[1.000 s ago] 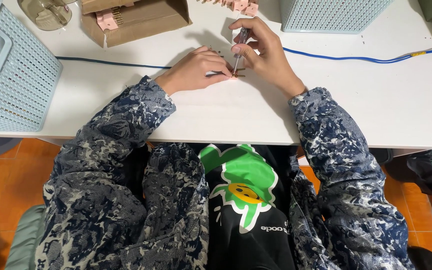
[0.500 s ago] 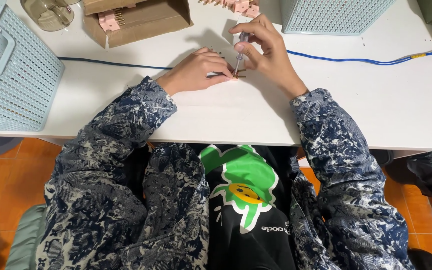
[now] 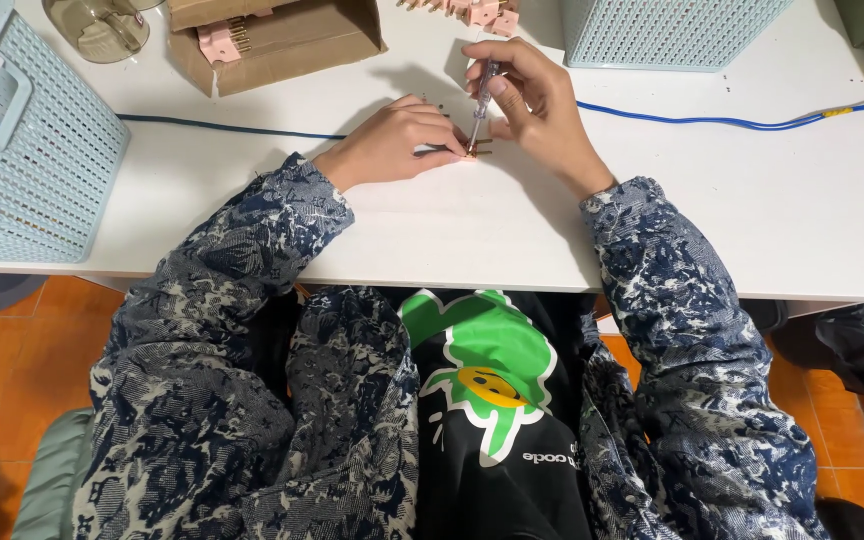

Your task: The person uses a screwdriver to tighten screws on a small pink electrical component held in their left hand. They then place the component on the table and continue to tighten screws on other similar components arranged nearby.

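My left hand [image 3: 392, 142] lies flat on the white table [image 3: 452, 225] and pins down a small pink plug part [image 3: 479, 149] with brass prongs. My right hand [image 3: 537, 105] grips a thin screwdriver [image 3: 481, 95] with a clear handle, held nearly upright. Its tip rests on the plug part, just beyond my left fingertips. Both hands sit close together near the table's middle, and the fingers hide most of the part.
A pale blue basket [image 3: 27, 150] stands at the left, another basket [image 3: 667, 30] at the back right. An open cardboard box [image 3: 277, 40] holds pink plug parts [image 3: 220, 40]; more pink parts [image 3: 472, 10] lie behind it. A blue cable [image 3: 752, 122] crosses the table.
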